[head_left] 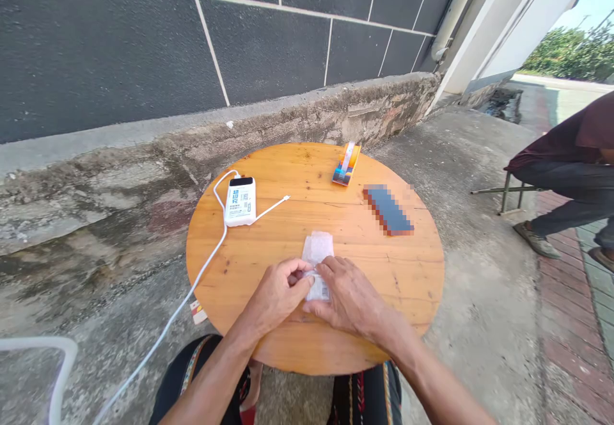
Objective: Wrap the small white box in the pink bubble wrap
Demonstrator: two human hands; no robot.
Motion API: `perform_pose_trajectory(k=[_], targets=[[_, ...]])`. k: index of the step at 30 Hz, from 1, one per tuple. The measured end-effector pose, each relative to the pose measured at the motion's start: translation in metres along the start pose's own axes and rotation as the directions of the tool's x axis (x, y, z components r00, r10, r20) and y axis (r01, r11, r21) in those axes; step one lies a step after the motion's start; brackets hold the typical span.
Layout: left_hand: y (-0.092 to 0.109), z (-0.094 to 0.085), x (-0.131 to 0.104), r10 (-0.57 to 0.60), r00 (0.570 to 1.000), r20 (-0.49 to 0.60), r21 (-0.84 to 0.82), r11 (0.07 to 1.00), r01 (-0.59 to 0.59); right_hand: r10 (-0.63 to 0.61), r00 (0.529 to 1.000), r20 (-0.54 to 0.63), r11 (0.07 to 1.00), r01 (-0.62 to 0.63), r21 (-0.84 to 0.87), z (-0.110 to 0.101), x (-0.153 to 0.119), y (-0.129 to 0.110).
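A small packet in whitish see-through wrap [320, 244] lies on the round wooden table [268, 322] in front of me; a barcode shows near its lower right. My left hand [285, 287] is at the packet's left side, thumb and forefinger pinching the wrap near its middle. From the right, my right hand [345, 294] grips the packet, fingers over its upper face and thumb at its lower edge. What is inside the wrap cannot be made out, and my fingers cover part of it.
A white power bank [240, 202] with a white cable [211, 257] sits at the table's left. Toward the back stands an orange tape dispenser [347, 164]; a pixelated dark phone-like slab [388, 210] lies at right. A dark wall [268, 47] rises behind. A seated person [570, 169] is far right.
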State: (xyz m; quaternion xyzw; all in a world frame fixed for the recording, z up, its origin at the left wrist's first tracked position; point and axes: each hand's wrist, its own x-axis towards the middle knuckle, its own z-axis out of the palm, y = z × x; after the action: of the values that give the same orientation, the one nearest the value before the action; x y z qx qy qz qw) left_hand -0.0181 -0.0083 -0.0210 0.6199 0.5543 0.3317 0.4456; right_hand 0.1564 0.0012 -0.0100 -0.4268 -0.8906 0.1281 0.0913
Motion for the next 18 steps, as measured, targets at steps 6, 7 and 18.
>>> perform_pose_trajectory(k=[6,7,18], targets=[[0.005,-0.010,0.008,-0.005,0.995,0.100,-0.097,0.995,0.014,-0.016,1.000,-0.011,1.000,0.016,-0.025,0.002,-0.001,0.001],[0.005,-0.010,0.012,-0.026,0.996,0.081,-0.060,0.998,0.031,-0.012,1.000,-0.016,1.000,0.011,-0.028,0.002,-0.001,0.002],[-0.006,0.005,0.066,-0.032,0.996,-0.086,0.343,0.937,0.059,-0.012,1.000,-0.012,1.000,0.012,-0.010,0.002,0.001,0.004]])
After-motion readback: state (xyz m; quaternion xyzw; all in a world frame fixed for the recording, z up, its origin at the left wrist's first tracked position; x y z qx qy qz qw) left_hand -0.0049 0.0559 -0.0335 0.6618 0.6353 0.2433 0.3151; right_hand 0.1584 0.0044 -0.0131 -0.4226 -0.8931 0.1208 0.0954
